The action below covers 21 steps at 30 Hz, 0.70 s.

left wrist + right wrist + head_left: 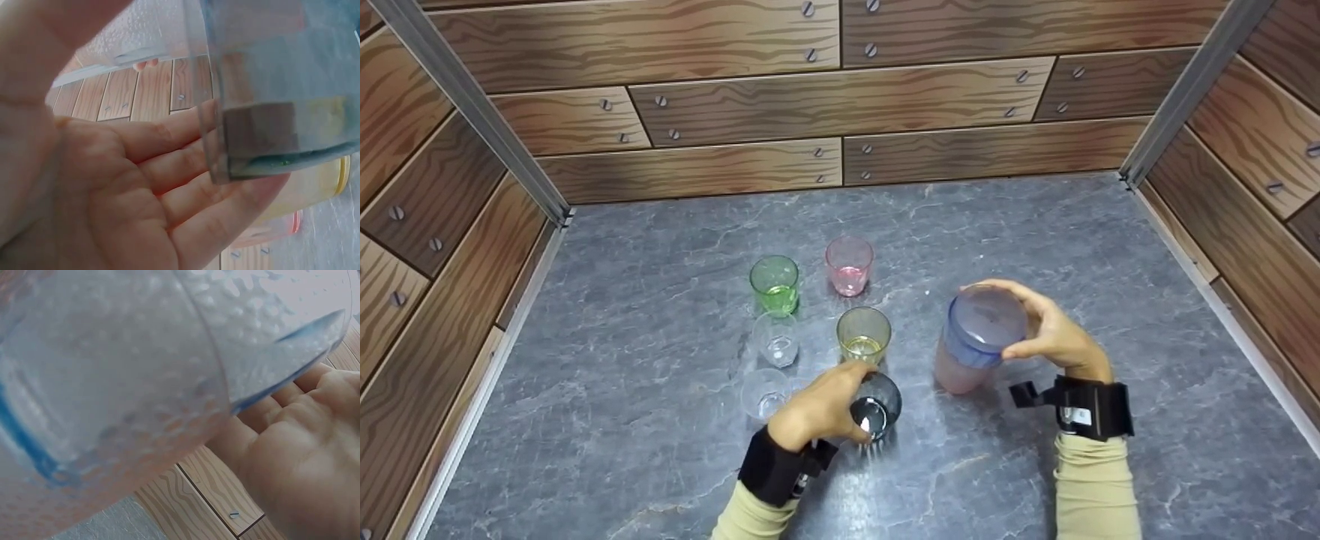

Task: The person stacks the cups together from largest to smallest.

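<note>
At the grey marbled bench (pixel 645 315), your left hand (pixel 823 407) grips a smoky see-through tumbler (pixel 883 401), right hand (pixel 1059 334) a cylindrical blue-topped container (pixel 976 341), seemingly for steadiness.

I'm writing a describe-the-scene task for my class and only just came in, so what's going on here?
A person's left hand grips a dark glass, while the right hand holds a jug near its top. The jug is to the right of the glasses. On the grey tabletop are also a green glass, a pink glass, a yellow glass and two clear glasses. Neither hand touches the green or pink glass.
</note>
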### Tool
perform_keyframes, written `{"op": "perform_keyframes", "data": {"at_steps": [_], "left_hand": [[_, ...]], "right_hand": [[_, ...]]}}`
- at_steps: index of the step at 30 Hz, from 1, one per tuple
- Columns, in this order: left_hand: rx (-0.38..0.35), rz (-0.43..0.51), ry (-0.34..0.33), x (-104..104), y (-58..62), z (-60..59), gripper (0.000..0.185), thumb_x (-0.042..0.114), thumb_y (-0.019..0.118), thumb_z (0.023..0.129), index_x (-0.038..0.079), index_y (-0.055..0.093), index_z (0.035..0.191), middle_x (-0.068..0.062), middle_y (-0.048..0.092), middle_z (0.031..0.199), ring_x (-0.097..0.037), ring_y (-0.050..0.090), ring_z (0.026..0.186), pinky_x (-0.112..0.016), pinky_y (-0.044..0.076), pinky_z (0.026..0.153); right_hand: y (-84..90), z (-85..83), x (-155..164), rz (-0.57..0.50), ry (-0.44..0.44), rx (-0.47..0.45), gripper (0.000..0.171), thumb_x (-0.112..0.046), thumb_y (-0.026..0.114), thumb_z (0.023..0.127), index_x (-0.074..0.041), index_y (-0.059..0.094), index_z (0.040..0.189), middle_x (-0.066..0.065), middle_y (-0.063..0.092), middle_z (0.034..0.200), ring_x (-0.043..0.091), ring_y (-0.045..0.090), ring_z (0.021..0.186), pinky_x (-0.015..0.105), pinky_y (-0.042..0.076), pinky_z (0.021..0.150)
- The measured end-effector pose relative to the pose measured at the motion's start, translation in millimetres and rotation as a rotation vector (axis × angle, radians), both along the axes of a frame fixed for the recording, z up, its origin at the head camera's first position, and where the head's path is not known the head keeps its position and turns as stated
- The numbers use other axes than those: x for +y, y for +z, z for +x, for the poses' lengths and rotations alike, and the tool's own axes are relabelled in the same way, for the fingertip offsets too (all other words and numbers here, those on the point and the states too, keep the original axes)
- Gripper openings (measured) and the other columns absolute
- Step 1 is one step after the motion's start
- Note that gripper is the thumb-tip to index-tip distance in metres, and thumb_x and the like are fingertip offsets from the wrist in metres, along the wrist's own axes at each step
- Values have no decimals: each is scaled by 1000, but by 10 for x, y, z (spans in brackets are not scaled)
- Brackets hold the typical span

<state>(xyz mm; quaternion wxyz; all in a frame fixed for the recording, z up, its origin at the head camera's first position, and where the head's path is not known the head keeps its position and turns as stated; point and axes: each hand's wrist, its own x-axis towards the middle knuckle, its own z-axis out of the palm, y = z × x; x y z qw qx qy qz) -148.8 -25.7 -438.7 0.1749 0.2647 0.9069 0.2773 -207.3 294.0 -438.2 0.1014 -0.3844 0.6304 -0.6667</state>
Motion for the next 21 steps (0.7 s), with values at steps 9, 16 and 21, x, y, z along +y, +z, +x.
{"op": "perform_keyframes", "data": {"at_steps": [9, 16, 21], "left_hand": [[55, 3, -28, 90, -47, -6, 88, 21, 84, 61, 1, 40, 135, -12, 49, 137, -25, 47, 127, -36, 39, 111], [17, 21, -30, 116, -93, -42, 94, 26, 85, 61, 4, 35, 138, -11, 43, 143, -25, 42, 133, -38, 34, 115], [-10, 46, -26, 93, -124, -69, 95, 22, 86, 58, 4, 37, 137, -11, 46, 140, -25, 46, 129, -37, 38, 112]], "right_hand": [[5, 15, -6, 17, -50, -20, 83, 9, 72, 65, 13, 29, 136, 14, 48, 139, 18, 48, 127, 25, 43, 105], [10, 13, -10, -17, -5, -71, 83, 8, 71, 68, 13, 25, 137, 12, 47, 141, 19, 48, 127, 29, 45, 104], [0, 5, -9, -13, 0, -51, 83, 9, 71, 68, 13, 26, 137, 14, 46, 141, 19, 48, 127, 29, 44, 105]]}}
